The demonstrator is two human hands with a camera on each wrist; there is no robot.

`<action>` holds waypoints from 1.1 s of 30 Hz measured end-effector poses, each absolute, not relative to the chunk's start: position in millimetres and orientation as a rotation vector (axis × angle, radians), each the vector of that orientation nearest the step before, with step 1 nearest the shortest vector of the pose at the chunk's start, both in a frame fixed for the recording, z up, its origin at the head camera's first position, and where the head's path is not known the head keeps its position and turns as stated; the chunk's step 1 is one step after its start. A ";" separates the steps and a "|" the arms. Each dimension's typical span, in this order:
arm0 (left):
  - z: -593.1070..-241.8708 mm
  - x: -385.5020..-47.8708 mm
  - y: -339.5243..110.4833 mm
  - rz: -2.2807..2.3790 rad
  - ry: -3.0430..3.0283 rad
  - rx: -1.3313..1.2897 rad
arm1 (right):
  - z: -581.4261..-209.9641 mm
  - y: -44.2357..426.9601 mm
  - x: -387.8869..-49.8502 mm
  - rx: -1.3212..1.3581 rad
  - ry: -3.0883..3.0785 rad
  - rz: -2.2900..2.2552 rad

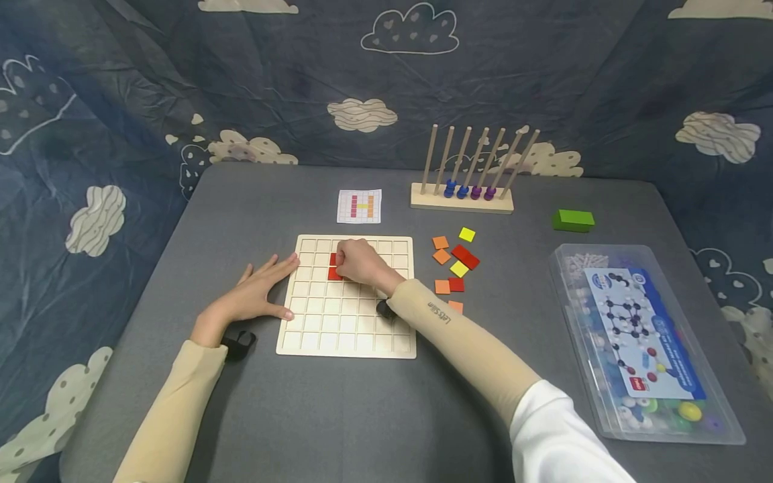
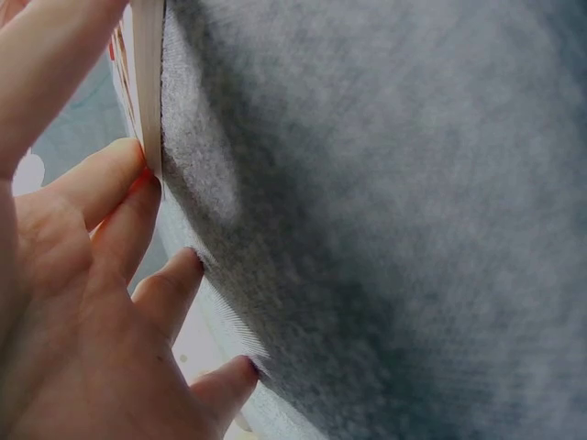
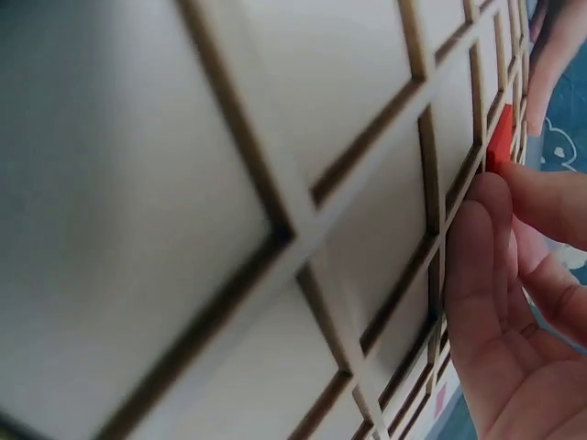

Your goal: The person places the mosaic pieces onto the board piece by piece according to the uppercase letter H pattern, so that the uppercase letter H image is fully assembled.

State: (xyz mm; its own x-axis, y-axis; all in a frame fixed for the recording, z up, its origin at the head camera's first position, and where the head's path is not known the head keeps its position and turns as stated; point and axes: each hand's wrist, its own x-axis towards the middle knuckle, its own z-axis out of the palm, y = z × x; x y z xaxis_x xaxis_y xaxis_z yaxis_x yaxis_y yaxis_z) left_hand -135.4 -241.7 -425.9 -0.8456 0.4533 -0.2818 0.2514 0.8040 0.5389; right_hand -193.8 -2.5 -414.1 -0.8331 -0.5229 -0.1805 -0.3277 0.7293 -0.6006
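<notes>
A pale wooden grid board (image 1: 338,325) lies on the table. Two red square tiles (image 1: 334,274) show in its upper middle, one above the other. Over them is my right hand (image 1: 362,261), fingers bent; in the right wrist view the fingertips pinch a red tile (image 3: 501,137) at the grid, partly hidden by the fingers. With fingers spread, my left hand (image 1: 256,293) rests at the board's left edge. Two of its fingertips touch the board's side in the left wrist view. Right of the board lie loose orange tiles (image 1: 442,256), yellow tiles (image 1: 467,234) and red tiles (image 1: 465,257).
Behind the board lies a pattern card (image 1: 359,206) with a coloured H. A wooden peg stand (image 1: 461,201) with blue and purple beads is at the back. On the right are a green block (image 1: 574,221) and a clear plastic box (image 1: 649,342) of small parts.
</notes>
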 end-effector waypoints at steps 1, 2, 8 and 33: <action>-426.3 -135.7 -241.7 0.694 2.590 0.532 | -414.5 -2.3 -193.6 -0.662 2.594 -0.814; -426.7 -135.9 -241.6 0.690 2.592 0.533 | -414.8 -1.8 -193.5 -0.662 2.591 -0.828; -428.5 -135.9 -241.5 0.690 2.594 0.541 | -415.6 14.3 -196.8 -0.590 2.392 -1.116; -425.9 -134.7 -242.0 0.681 2.593 0.562 | -386.4 235.0 -236.0 -0.251 2.232 -1.299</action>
